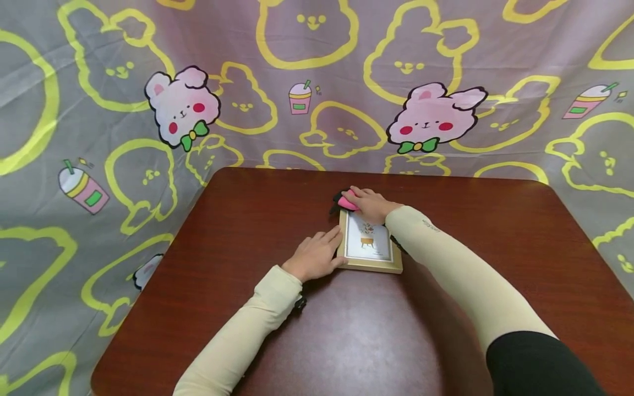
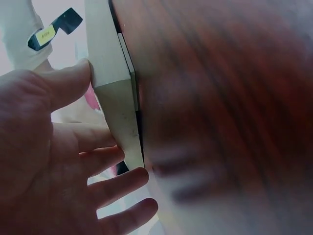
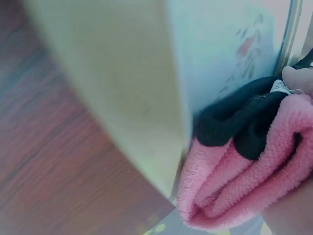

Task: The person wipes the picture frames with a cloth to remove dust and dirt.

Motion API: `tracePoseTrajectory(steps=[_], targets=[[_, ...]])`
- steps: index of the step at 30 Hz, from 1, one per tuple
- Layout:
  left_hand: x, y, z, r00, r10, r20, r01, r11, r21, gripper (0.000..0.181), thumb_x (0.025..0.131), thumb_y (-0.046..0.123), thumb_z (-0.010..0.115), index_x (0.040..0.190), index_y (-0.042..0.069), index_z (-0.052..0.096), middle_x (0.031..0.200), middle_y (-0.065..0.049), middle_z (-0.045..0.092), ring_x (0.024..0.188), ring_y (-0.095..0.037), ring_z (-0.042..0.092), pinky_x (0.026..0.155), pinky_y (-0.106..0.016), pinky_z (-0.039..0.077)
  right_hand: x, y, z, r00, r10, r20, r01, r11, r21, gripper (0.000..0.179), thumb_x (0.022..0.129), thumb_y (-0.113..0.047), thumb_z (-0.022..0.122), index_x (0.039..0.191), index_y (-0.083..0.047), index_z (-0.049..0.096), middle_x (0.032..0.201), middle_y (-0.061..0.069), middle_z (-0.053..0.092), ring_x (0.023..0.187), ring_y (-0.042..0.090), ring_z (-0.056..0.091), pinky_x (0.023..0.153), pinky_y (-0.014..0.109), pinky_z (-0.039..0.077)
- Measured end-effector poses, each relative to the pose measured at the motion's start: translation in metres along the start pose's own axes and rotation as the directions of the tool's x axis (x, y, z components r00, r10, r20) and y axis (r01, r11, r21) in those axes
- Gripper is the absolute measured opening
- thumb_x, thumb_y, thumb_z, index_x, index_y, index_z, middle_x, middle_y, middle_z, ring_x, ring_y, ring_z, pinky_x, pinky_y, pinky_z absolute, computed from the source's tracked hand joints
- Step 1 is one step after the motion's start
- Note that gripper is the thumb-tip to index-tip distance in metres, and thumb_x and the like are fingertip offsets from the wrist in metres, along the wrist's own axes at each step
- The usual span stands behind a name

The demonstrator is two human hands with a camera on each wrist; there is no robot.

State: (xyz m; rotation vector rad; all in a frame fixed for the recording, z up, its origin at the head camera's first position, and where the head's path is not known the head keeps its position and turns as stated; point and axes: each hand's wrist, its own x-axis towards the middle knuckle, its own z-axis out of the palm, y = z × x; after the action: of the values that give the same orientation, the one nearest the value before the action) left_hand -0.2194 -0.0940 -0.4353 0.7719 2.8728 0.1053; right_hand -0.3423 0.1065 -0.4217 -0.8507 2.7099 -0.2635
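Note:
A picture frame [image 1: 372, 266] with a gold-coloured border lies flat on the table, a small plant-like print behind its pane. At its near left corner my left hand [image 1: 314, 256] steadies it: the thumb touches the near edge, and the extended fingers lie along the left side. My right hand [image 1: 372, 205] holds a folded pink and black fuzzy cloth [image 1: 348, 201] against the far left part of the frame. In the right wrist view the bunched cloth [image 3: 230, 181] touches the pane, with only part of the hand showing beside it.
The dark reddish-brown table [image 1: 257, 220] has rounded far corners. Behind and left of it hangs a grey-pink curtain [image 1: 277, 115] printed with yellow outlines, bunnies and cups. My right forearm reaches over the frame's right side.

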Motion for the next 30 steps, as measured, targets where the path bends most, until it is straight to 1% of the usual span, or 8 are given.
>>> tracePoseTrajectory(steps=[4, 9, 12, 16, 19, 23, 27, 30], targets=[[0.002, 0.002, 0.001, 1.000, 0.011, -0.011, -0.011, 0.999, 0.038, 0.070, 0.100, 0.055, 0.047, 0.155, 0.012, 0.036, 0.164, -0.005, 0.029, 0.142, -0.027, 0.044, 0.106, -0.046, 0.045, 0.000, 0.001, -0.001, 1.000, 0.018, 0.013, -0.017, 1.000, -0.008, 0.067, 0.104, -0.017, 0.047, 0.161, -0.018, 0.013, 0.168, 0.019, 0.007, 0.152, 0.045, 0.013, 0.120, 0.063, 0.018], [0.003, 0.002, -0.002, 1.000, -0.002, -0.013, 0.002, 0.998, 0.066, 0.070, 0.099, 0.056, 0.048, 0.154, 0.013, 0.038, 0.164, -0.004, 0.031, 0.142, -0.026, 0.043, 0.107, -0.046, 0.044, -0.012, 0.015, -0.004, 0.999, 0.027, 0.021, -0.027, 1.000, -0.006, 0.067, 0.104, -0.018, 0.047, 0.161, -0.016, 0.012, 0.167, 0.020, 0.006, 0.152, 0.047, 0.012, 0.120, 0.064, 0.017], [0.001, 0.002, -0.003, 1.000, -0.016, -0.011, 0.016, 0.998, 0.056, 0.070, 0.099, 0.055, 0.049, 0.154, 0.014, 0.038, 0.164, -0.002, 0.031, 0.142, -0.025, 0.043, 0.107, -0.046, 0.044, -0.023, 0.026, -0.004, 0.999, 0.029, 0.014, -0.029, 1.000, -0.009, 0.067, 0.104, -0.018, 0.048, 0.161, -0.014, 0.012, 0.167, 0.022, 0.007, 0.150, 0.050, 0.014, 0.119, 0.065, 0.017], [-0.001, 0.001, -0.001, 1.000, -0.015, 0.002, 0.015, 1.000, 0.024, 0.070, 0.099, 0.054, 0.050, 0.154, 0.014, 0.037, 0.165, -0.002, 0.029, 0.142, -0.026, 0.043, 0.107, -0.046, 0.044, -0.032, 0.034, 0.000, 0.999, 0.032, 0.007, -0.032, 0.999, -0.009, 0.067, 0.104, -0.018, 0.047, 0.161, -0.012, 0.012, 0.166, 0.025, 0.007, 0.148, 0.053, 0.015, 0.118, 0.067, 0.018], [-0.002, 0.000, -0.001, 1.000, -0.016, 0.002, 0.016, 1.000, 0.015, 0.069, 0.099, 0.054, 0.050, 0.154, 0.014, 0.037, 0.165, -0.002, 0.028, 0.141, -0.026, 0.044, 0.106, -0.046, 0.044, -0.029, 0.030, 0.002, 1.000, 0.019, 0.001, -0.019, 1.000, 0.002, 0.066, 0.104, -0.017, 0.048, 0.160, -0.012, 0.014, 0.166, 0.025, 0.008, 0.149, 0.052, 0.015, 0.118, 0.066, 0.018], [-0.002, 0.000, -0.001, 1.000, -0.025, 0.002, 0.025, 1.000, 0.012, 0.069, 0.099, 0.053, 0.050, 0.154, 0.014, 0.037, 0.165, -0.001, 0.029, 0.141, -0.025, 0.044, 0.106, -0.046, 0.045, -0.017, 0.016, 0.002, 1.000, -0.003, -0.010, 0.003, 1.000, -0.014, 0.065, 0.103, -0.016, 0.048, 0.160, -0.012, 0.017, 0.166, 0.024, 0.010, 0.149, 0.051, 0.017, 0.119, 0.064, 0.020], [-0.002, 0.001, -0.001, 0.999, -0.021, 0.024, 0.021, 1.000, 0.004, 0.070, 0.100, 0.054, 0.049, 0.156, 0.014, 0.034, 0.166, -0.001, 0.026, 0.143, -0.026, 0.043, 0.107, -0.047, 0.044, -0.004, 0.000, 0.002, 1.000, 0.003, 0.000, -0.003, 1.000, -0.019, 0.064, 0.104, -0.017, 0.047, 0.160, -0.015, 0.016, 0.167, 0.022, 0.009, 0.150, 0.049, 0.017, 0.119, 0.063, 0.020], [-0.002, 0.001, -0.002, 0.999, -0.021, 0.025, 0.021, 1.000, 0.008, 0.071, 0.100, 0.054, 0.048, 0.156, 0.015, 0.033, 0.166, -0.002, 0.026, 0.143, -0.026, 0.042, 0.107, -0.047, 0.044, 0.002, -0.009, 0.000, 1.000, 0.005, -0.003, -0.005, 1.000, -0.013, 0.064, 0.104, -0.017, 0.047, 0.160, -0.015, 0.017, 0.167, 0.022, 0.009, 0.150, 0.049, 0.018, 0.119, 0.063, 0.021]])
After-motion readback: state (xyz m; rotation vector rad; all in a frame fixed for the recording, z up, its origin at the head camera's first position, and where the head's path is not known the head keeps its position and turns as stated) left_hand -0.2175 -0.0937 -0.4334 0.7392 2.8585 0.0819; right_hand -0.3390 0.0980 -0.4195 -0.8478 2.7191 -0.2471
